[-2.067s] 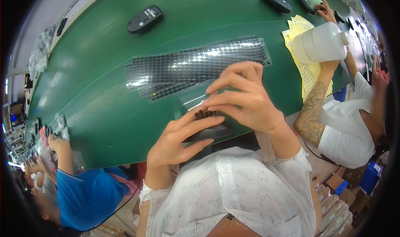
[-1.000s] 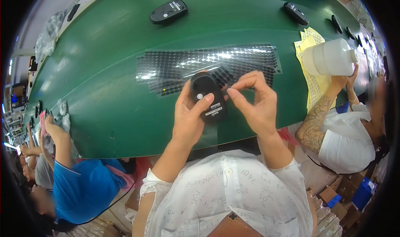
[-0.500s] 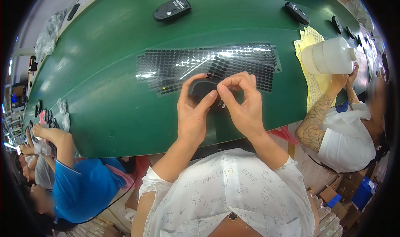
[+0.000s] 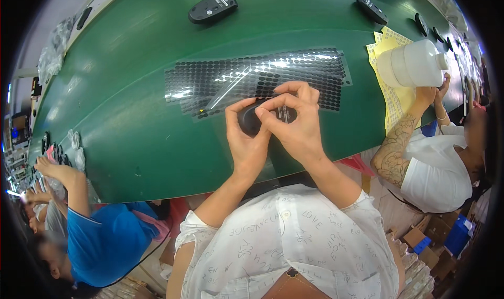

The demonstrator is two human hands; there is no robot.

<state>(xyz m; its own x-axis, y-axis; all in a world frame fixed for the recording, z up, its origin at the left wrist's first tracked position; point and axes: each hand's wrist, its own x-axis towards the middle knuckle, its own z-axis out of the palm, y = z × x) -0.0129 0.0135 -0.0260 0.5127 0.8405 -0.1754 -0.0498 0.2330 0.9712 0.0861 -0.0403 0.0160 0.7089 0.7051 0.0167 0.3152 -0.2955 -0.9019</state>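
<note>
A black computer mouse (image 4: 250, 122) is held over the table just short of the sheets, its label-bearing underside partly showing. My left hand (image 4: 247, 147) grips it from the left, thumb and fingers around its near end. Across it reaches my right hand (image 4: 300, 126), thumb and index finger pinched together at the mouse's surface close to the left thumb. What sits between those fingertips is too small to make out. Just beyond lie overlapping clear sheets of black oval stickers (image 4: 220, 73), with a bare strip in the middle and a small yellow spot at the lower left.
Another mouse (image 4: 212, 8) lies underside up at the far side, a third (image 4: 372, 10) farther right. On yellow sticker sheets (image 4: 389, 96) rests a white plastic bottle (image 4: 412, 63), a co-worker's hands beside it. Someone in a blue shirt (image 4: 107, 244) sits at left.
My right fingertips have shifted left along the mouse. The mouse has turned in my left hand, so its label now shows farther from me. The view has shifted slightly.
</note>
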